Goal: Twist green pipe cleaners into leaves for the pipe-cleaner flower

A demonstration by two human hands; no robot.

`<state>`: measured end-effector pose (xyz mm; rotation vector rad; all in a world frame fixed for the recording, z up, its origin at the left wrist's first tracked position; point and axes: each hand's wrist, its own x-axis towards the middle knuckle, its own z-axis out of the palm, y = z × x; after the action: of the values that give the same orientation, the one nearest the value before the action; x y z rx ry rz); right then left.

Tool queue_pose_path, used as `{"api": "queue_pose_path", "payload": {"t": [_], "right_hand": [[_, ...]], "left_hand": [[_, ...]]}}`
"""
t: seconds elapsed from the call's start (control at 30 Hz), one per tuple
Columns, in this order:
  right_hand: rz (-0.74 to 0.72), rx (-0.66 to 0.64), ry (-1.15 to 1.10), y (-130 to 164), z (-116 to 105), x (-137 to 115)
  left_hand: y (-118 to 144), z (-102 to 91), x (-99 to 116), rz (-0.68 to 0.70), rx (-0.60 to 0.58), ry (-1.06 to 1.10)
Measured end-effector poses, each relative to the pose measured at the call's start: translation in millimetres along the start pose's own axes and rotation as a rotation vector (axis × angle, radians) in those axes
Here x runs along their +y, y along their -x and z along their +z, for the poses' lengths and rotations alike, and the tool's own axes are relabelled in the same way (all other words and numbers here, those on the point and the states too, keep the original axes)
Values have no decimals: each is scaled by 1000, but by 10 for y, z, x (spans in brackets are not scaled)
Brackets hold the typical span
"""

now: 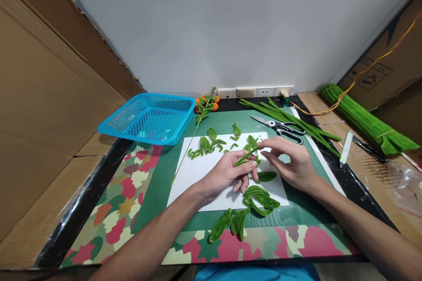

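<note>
My left hand (231, 173) holds a folded green pipe cleaner leaf (246, 156) over a white sheet of paper (198, 171). My right hand (292, 162) pinches the upper tip of the same leaf with thumb and forefinger. Several finished green leaf shapes (260, 199) lie just below my hands. More small leaf loops (206, 144) lie on the far part of the paper, and another cluster (231, 224) sits at the near edge of the green mat (165, 171).
A blue plastic basket (148, 118) rests at the back left. Scissors (283, 128) and loose green pipe cleaners (290, 120) lie at the back right. A thick bundle of pipe cleaners (362, 120) lies far right. An orange flower stem (204, 107) lies near the wall. Cardboard walls flank both sides.
</note>
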<state>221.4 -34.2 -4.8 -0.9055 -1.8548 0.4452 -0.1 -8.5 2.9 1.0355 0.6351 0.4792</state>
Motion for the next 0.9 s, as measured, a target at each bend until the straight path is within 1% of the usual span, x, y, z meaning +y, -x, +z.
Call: {"api": "queue_pose_path", "payload": {"t": [0.1,0.27,0.4,0.5,0.7,0.9], "right_hand": [[-22,-32,30,-5,13,29],[-89,-45,123,1,12,55],[-130,-100,198,15,10,58],[-109,-116,196,25,18,47],[-135,-61,179,31,31,50],[-103,-77,137,32,53,30]], "left_hand": [[-5,-1,-10,6,-7,-11],[-16,-1,-23,34,29,5],[-17,5,-20,41,45,21],[-11,12,-14,40,49,29],[-3,25,-22,20,66,49],[5,51,-29,15,72,58]]}}
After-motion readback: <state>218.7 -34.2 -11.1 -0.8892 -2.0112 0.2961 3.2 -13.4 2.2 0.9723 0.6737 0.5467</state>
